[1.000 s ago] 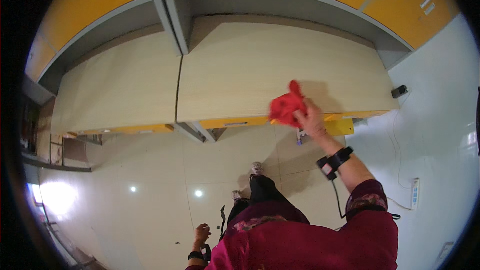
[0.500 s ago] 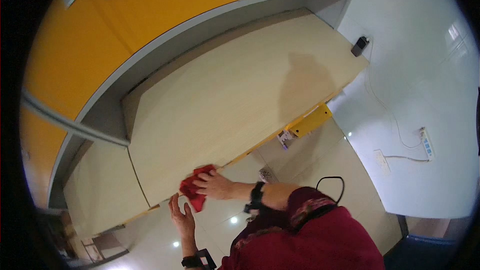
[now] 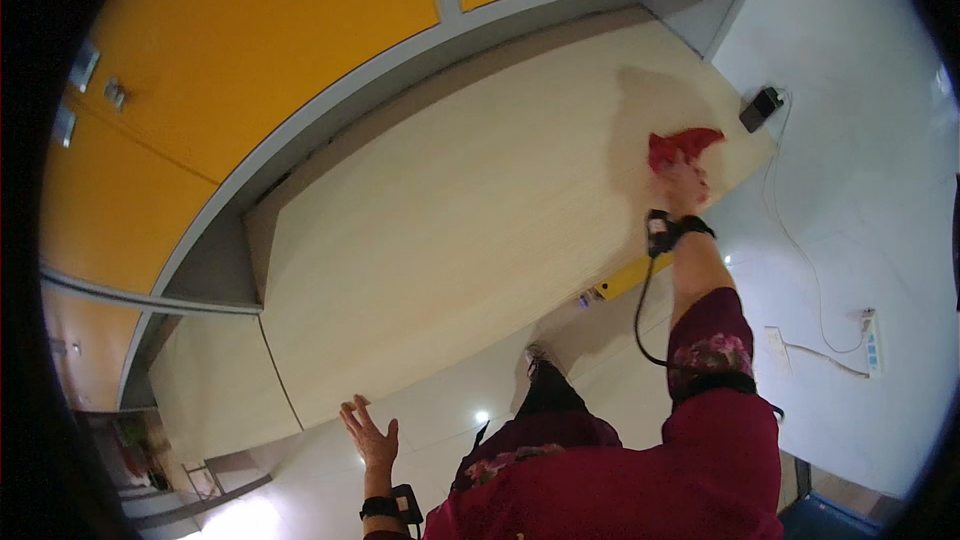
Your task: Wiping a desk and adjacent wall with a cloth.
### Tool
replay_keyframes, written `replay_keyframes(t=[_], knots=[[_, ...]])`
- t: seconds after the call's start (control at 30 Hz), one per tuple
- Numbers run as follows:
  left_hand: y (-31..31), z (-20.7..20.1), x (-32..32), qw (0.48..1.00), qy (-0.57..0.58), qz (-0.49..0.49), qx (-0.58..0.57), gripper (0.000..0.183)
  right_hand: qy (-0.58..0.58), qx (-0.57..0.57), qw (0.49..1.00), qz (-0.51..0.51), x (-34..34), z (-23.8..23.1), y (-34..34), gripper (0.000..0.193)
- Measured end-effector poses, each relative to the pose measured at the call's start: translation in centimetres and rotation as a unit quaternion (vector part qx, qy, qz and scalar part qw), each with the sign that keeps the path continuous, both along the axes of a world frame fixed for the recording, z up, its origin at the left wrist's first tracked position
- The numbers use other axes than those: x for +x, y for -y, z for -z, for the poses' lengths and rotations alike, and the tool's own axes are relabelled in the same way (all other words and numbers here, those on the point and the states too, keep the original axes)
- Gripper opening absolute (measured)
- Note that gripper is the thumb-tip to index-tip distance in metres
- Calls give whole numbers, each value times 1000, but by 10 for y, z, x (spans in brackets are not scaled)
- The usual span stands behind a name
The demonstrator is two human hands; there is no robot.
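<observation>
My right hand [image 3: 683, 180] is stretched out over the far right part of the pale wooden tabletop [image 3: 450, 230] and grips a crumpled red cloth [image 3: 678, 147] pressed against the surface. A black band with a cable sits on that wrist. My left hand [image 3: 368, 433] hangs free below the table's near edge, fingers spread, holding nothing, also with a black wrist device. My dark red sleeves and top fill the lower middle of the view.
Yellow cabinet doors [image 3: 250, 50] with grey trim hang above the table. A small black device [image 3: 760, 107] lies at the table's far right corner, its white cable running down the wall to a power strip [image 3: 872, 342]. A yellow drawer front [image 3: 630, 277] shows under the edge.
My right hand has swept the red cloth from the table's near left edge across to its far right end. My left hand has come off the cloth and dropped below the edge.
</observation>
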State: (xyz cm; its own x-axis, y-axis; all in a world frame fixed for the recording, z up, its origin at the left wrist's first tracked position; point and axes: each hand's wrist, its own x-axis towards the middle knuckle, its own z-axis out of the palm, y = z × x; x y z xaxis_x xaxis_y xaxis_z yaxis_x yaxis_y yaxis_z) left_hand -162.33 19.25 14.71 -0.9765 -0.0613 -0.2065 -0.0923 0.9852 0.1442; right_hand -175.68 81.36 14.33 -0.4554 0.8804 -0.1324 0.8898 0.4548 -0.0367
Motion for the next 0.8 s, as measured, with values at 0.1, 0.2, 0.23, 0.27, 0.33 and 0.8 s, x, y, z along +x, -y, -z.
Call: replay_keyframes(t=[0.1,0.2,0.23,0.27,0.33,0.8], knots=[[-6,9,-9,999,15,41,13,94,-31,267,936,-226,-29,74,20,39],[15,5,1,999,37,6,-12,95,-181,83,878,-435,-40,50,204,21],[23,4,4,999,37,-3,-21,94,-131,61,816,-560,-13,15,243,22],[15,7,1,1000,22,12,-2,93,-234,43,742,-626,16,13,244,25],[2,8,1,999,14,35,4,92,-325,32,664,-672,48,13,229,27],[3,14,-16,996,-6,91,-13,75,-61,108,991,-57,61,9,-121,43]])
